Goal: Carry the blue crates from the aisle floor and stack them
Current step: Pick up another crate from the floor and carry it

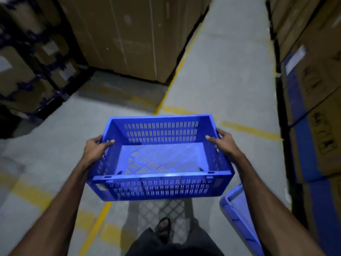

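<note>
An empty blue slotted crate (pixel 160 187) hangs in the air in front of me, above the grey aisle floor. My left hand (pixel 96 148) grips its left side wall, thumb over the rim. My right hand (pixel 223 143) grips the right side wall the same way. A second blue crate (pixel 238 213) lies on the floor at the lower right, partly hidden by my right forearm and cut off by the frame edge.
Tall cardboard boxes (pixel 132 34) stand ahead on the left, and more boxes (pixel 317 100) line the right side. A dark rack (pixel 33 74) with boxes is at far left. Yellow lines (pixel 180 65) mark the floor. My sandalled foot (pixel 163 228) is below the crate.
</note>
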Demonstrator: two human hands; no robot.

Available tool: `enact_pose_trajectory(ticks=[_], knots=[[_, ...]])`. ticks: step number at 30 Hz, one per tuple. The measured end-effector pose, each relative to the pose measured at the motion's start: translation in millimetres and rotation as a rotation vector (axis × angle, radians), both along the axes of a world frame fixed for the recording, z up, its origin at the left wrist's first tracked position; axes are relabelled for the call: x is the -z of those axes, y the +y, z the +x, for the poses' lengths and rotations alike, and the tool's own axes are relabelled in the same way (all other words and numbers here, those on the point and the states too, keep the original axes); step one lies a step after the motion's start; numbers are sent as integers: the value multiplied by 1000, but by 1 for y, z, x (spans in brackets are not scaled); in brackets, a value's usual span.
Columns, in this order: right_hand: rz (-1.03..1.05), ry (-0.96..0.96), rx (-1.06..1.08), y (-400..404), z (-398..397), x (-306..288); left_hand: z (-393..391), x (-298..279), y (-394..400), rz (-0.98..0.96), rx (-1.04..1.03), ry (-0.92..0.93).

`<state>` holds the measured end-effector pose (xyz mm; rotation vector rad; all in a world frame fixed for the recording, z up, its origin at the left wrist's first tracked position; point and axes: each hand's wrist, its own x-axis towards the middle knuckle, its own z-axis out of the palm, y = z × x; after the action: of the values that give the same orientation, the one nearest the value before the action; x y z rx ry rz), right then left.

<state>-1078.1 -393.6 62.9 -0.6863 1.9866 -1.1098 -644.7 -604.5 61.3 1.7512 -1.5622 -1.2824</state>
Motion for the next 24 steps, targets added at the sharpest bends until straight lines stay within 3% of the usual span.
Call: enact_pose_trajectory(ticks=[5, 8, 11, 17, 24], knots=[[-110, -50, -154, -35, -20, 24, 31, -29, 30, -62, -86, 37], [-126, -78, -209, -40, 16, -41, 44, -49, 51, -99, -188, 45], [-170, -63, -275, -55, 27, -68, 60, -61, 70, -138, -279, 82], [-262, -105, -466, -95, 65, -92, 112, -69, 139, -187, -461, 70], [-232, -165, -700, -118, 164, -94, 185, -70, 240, -191, -769, 68]])
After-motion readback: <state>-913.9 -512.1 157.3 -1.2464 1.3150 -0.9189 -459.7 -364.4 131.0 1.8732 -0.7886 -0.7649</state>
